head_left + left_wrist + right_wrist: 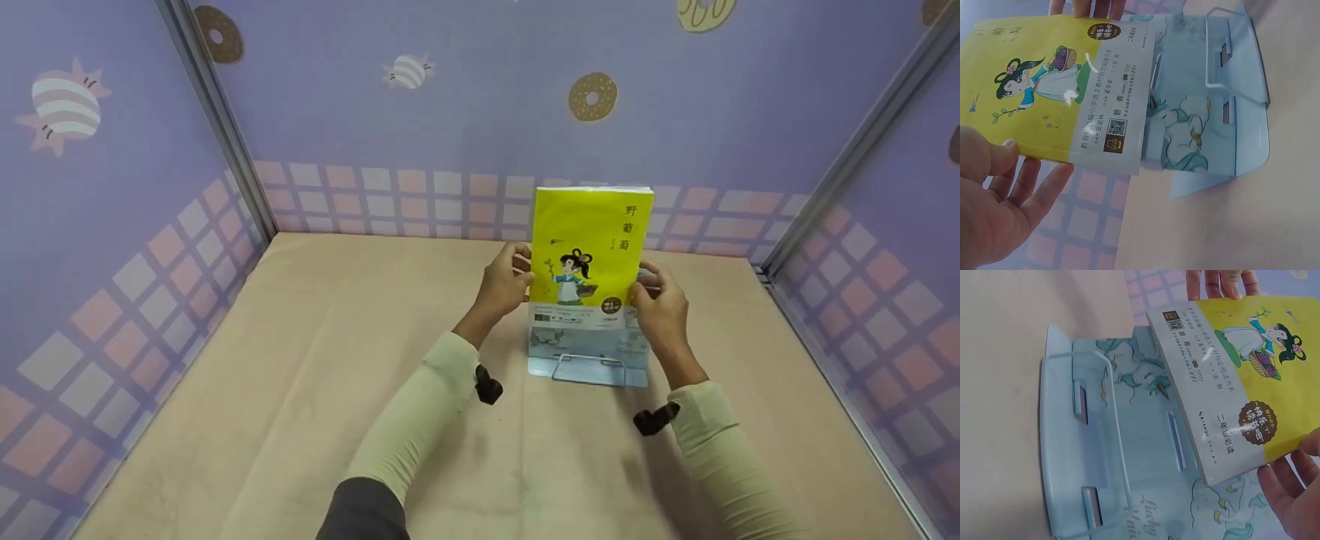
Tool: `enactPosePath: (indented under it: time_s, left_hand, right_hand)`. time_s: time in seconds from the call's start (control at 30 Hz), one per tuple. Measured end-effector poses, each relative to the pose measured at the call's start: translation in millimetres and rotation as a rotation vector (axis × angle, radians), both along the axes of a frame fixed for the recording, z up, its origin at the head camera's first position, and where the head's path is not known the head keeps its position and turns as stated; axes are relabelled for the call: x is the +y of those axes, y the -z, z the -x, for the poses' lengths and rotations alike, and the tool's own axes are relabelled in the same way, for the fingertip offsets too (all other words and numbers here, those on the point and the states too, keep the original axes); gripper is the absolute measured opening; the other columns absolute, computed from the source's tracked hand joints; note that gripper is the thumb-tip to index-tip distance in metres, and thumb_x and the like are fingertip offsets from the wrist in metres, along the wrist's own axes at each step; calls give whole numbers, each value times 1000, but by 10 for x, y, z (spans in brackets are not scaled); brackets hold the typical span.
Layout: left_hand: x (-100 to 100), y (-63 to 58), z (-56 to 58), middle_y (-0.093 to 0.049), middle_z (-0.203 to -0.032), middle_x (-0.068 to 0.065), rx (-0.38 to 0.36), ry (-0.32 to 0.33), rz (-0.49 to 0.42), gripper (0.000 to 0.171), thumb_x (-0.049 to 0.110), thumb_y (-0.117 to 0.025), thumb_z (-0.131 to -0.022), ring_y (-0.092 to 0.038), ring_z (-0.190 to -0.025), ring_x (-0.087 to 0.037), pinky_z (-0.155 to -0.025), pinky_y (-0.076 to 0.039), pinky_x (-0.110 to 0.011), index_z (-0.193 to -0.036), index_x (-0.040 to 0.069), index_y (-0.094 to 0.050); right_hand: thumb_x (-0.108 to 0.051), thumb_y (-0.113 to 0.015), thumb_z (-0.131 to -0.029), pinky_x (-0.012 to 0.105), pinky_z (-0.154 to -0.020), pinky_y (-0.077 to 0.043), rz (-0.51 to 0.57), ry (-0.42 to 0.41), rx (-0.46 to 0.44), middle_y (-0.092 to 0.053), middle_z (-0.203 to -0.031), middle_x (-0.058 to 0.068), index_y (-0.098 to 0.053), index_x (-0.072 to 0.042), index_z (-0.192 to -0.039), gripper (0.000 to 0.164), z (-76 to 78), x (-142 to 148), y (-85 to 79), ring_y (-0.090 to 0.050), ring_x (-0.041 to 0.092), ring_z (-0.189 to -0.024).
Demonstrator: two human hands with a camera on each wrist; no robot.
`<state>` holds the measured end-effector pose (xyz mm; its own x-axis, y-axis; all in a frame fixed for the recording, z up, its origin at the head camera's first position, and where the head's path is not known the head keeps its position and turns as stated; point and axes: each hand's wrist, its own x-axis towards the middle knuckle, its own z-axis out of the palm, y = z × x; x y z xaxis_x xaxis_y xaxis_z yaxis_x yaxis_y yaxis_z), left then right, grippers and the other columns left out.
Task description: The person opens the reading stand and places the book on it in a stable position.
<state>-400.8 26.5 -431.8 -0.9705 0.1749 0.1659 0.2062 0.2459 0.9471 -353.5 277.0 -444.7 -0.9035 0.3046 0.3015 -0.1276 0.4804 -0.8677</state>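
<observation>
A yellow book (581, 225) with a drawn girl on its cover is held upright between both hands, its pale lower band facing me. My left hand (508, 281) pinches the left edge, thumb on the front and fingers behind. On the opposite edge my right hand (664, 304) grips in the same way. Behind and below the book stands a light blue book stand (585, 341) with unicorn pictures and a wire holder (1120, 455) at its front ledge. In the right wrist view the book's lower edge hangs above that ledge and overlaps the back panel.
A cloth-covered table (337, 337) lies under the stand. Purple panels with doughnut and candy pictures (592, 97) rise at the back and both sides, joined by metal corner posts (225, 120). Small black devices (489, 386) sit on both wrists.
</observation>
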Motion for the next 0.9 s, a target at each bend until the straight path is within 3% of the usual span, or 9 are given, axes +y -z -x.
enactPosePath:
  time_s: [0.6,0.9]
  left_hand:
    - [313,4,-20,-57,-103,-3,55,20,44,19,7,-53,-95,-59,-93,-17,-73,-52,-29,-109,18,-45]
    - [361,123,-11,-58,-103,-2,51,31,65,23,6,-55,-95,-59,-94,-15,-79,-52,-29,-111,20,-48]
  right_hand:
    - [-21,-53,-96,21,-78,-53,16,54,32,-63,-113,9,-55,-25,-131,35,-6,261,42,-62,19,-98]
    - [-23,-51,-96,23,-77,-52,6,59,-35,-63,-115,9,-54,-24,-133,38,-18,320,158,-62,21,-101]
